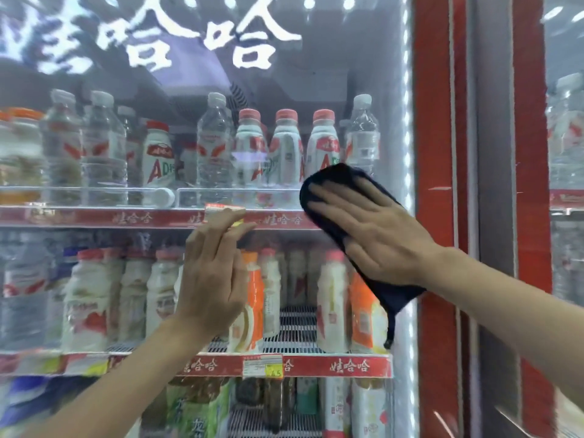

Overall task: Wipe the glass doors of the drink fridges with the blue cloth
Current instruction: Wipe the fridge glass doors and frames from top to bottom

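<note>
Behind the glass door (373, 58), clear water bottles (104, 147) fill the upper shelf at far left, milky drinks the one below. Your left hand (215, 273) rests near the middle of the pane, fingers loosely spread and holding nothing. Further right, your right hand (376, 232) lies flat, fingers extended, pressing the blue cloth (335, 181) to the glass beside the lit strip. The red door frame (436, 153) stands just beyond.

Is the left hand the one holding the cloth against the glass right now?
No. The right hand presses the blue cloth flat against the glass door; the left hand rests bare on the glass.
</note>
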`<action>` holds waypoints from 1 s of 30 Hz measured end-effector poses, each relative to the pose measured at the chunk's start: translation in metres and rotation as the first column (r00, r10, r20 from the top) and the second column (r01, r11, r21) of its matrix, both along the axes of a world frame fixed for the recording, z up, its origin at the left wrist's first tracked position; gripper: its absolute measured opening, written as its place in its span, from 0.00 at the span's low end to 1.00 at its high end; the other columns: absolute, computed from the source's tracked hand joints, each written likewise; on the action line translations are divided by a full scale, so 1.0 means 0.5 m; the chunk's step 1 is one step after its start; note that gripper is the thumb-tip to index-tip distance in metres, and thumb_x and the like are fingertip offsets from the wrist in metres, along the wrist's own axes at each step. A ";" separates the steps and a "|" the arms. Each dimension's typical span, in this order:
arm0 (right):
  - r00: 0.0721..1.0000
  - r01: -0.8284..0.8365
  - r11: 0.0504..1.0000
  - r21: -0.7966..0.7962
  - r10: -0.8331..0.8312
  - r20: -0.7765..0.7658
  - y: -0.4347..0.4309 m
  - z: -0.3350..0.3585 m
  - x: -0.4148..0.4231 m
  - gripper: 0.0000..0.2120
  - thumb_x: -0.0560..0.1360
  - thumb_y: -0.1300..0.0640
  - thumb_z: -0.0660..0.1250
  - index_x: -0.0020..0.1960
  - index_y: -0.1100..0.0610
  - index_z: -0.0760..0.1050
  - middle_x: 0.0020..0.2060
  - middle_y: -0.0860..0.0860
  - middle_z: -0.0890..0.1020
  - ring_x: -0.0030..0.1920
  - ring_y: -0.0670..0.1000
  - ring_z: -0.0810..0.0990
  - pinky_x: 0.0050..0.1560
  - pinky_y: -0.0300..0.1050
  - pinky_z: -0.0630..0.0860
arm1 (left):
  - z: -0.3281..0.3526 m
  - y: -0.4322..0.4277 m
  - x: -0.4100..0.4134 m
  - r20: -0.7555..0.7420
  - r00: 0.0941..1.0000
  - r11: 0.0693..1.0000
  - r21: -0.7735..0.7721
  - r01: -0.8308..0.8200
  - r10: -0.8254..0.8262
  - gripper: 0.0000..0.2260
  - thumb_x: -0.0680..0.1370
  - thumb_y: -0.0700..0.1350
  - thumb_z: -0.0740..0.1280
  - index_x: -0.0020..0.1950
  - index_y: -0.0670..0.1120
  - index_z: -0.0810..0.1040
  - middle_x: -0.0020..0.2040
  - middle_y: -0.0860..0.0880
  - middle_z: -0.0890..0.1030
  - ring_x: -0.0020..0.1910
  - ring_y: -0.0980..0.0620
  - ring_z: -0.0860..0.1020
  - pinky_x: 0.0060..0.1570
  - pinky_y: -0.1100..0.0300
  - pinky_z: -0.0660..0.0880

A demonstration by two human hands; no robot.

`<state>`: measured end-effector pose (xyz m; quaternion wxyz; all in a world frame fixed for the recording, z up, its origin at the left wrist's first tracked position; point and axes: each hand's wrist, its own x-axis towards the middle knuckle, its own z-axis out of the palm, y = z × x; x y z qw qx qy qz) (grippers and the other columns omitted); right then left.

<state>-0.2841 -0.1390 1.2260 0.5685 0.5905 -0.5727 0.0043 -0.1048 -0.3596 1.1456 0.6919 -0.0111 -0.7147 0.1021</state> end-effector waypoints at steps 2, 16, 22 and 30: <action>0.995 0.025 0.992 -0.122 -0.013 0.097 -0.013 0.072 0.011 0.35 0.77 0.53 0.52 0.84 0.56 0.54 0.83 0.52 0.55 0.84 0.52 0.51 0.82 0.60 0.49 | -0.003 -0.018 0.004 0.003 0.996 0.996 0.002 -0.086 0.086 0.19 0.80 0.37 0.57 0.69 0.38 0.76 0.70 0.42 0.75 0.72 0.42 0.71 0.71 0.43 0.66; 0.999 -0.021 0.999 0.042 0.023 -0.050 -0.137 -0.232 0.095 0.32 0.83 0.49 0.56 0.84 0.56 0.54 0.84 0.55 0.50 0.84 0.54 0.48 0.82 0.61 0.49 | -0.008 -0.046 0.033 -0.041 0.997 0.998 -0.035 -0.061 0.060 0.20 0.81 0.37 0.57 0.71 0.39 0.75 0.71 0.44 0.74 0.73 0.44 0.70 0.75 0.51 0.61; 1.000 -0.021 0.998 -0.054 0.022 0.008 -0.149 -0.015 0.118 0.34 0.77 0.51 0.58 0.82 0.60 0.59 0.83 0.58 0.54 0.84 0.56 0.52 0.83 0.59 0.48 | -0.024 -0.127 0.093 -0.019 0.981 0.981 0.011 -0.193 0.193 0.22 0.80 0.40 0.56 0.74 0.40 0.71 0.73 0.43 0.72 0.76 0.44 0.66 0.78 0.48 0.58; 0.996 0.044 0.943 -0.331 -0.014 0.092 -0.243 -0.102 0.159 0.30 0.85 0.47 0.49 0.84 0.58 0.52 0.83 0.59 0.51 0.84 0.61 0.47 0.81 0.66 0.47 | -0.041 -0.161 0.080 -0.038 0.977 0.976 -0.058 -0.209 0.207 0.22 0.83 0.42 0.55 0.78 0.40 0.67 0.77 0.44 0.68 0.80 0.49 0.62 0.80 0.46 0.57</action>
